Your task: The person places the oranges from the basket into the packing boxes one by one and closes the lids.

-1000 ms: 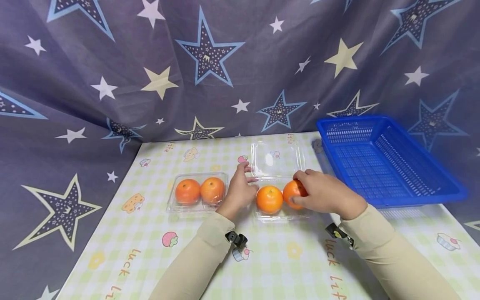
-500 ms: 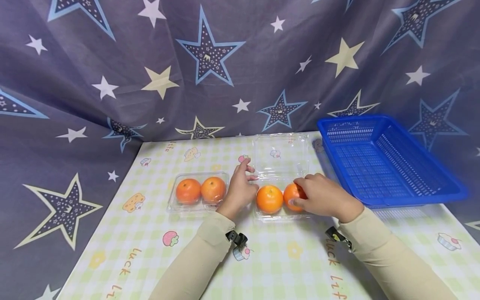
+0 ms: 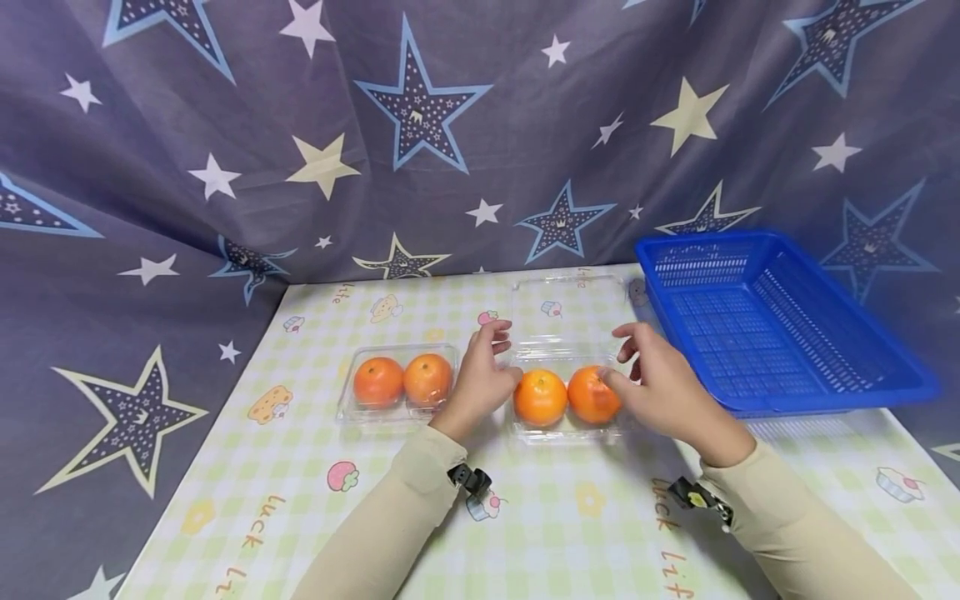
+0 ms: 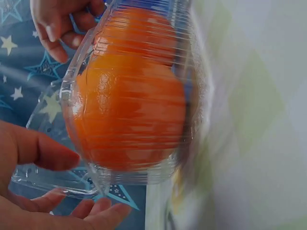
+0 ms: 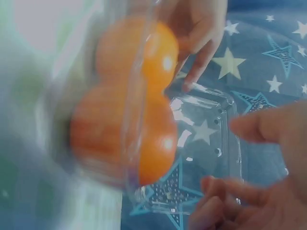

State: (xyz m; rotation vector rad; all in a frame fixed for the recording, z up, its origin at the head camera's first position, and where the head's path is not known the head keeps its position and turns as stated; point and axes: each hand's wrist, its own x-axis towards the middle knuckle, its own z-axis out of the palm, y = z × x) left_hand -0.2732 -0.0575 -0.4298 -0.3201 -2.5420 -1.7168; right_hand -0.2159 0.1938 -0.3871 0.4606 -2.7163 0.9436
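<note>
An open clear plastic clamshell box (image 3: 558, 435) holds two oranges side by side, a left one (image 3: 540, 398) and a right one (image 3: 593, 395). Its raised see-through lid (image 3: 570, 310) lies back toward the curtain. At the box's left edge is my left hand (image 3: 480, 379), thumb by the rim and fingers loosely spread near the lid hinge; whether it touches is hard to tell. Beside the right orange, my right hand (image 3: 667, 387) is off the fruit, with thumb and fingers apart and nothing between them. The right wrist view shows that gap between thumb (image 5: 259, 125) and fingers.
Left of my left hand sits a second clear box (image 3: 396, 417) with two oranges (image 3: 378, 382) under its plastic. A blue perforated basket (image 3: 817, 333) stands at the right rear. A star-patterned curtain (image 3: 450, 208) hangs behind the checked tablecloth (image 3: 420, 533).
My right hand has let go of the right orange and drawn back to the right. That orange now sits fully visible in the box. My left hand has hardly moved.
</note>
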